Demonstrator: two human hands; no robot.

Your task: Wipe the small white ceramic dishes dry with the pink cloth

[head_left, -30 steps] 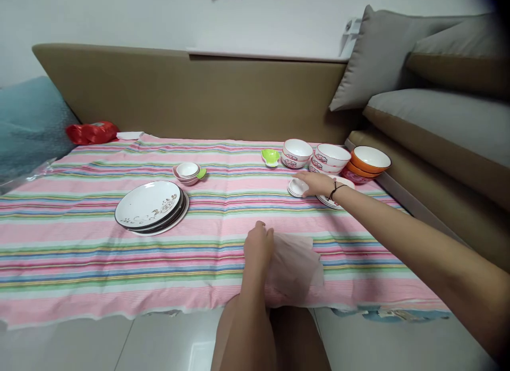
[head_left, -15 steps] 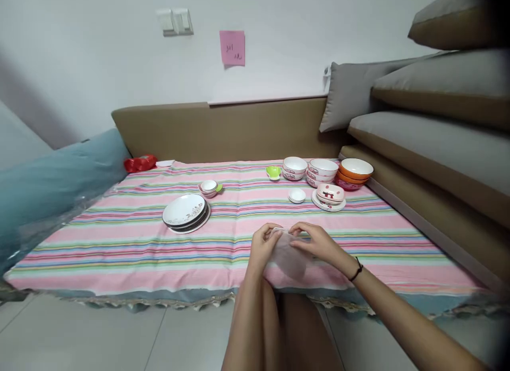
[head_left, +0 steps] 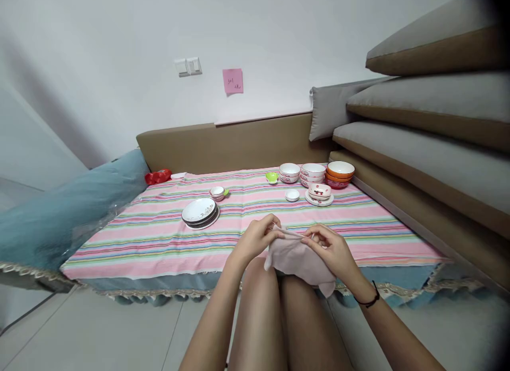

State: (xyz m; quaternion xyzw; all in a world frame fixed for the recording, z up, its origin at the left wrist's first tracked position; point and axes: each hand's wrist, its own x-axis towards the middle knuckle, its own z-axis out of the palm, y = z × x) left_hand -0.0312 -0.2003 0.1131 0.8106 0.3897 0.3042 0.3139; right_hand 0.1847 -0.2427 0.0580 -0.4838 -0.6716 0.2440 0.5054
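Observation:
A pale pink cloth hangs over my knees, held by its top edge. My left hand pinches the cloth's upper left corner between thumb and fingers. Farther along the same edge, my right hand grips it, with a dark band round the wrist. Beyond the hands on the striped cover are a small stack of white dishes and a patterned pink-and-white bowl on plates.
At left lie stacked plates and small bowls. Along the back stand a green dish, white bowls, more white bowls and orange bowls. Grey cushions pile up on the right; a red item lies far left.
The cloth, blurred before, now hangs spread wider between my hands. My hands have moved farther apart along its edge. The camera view has tilted upward.

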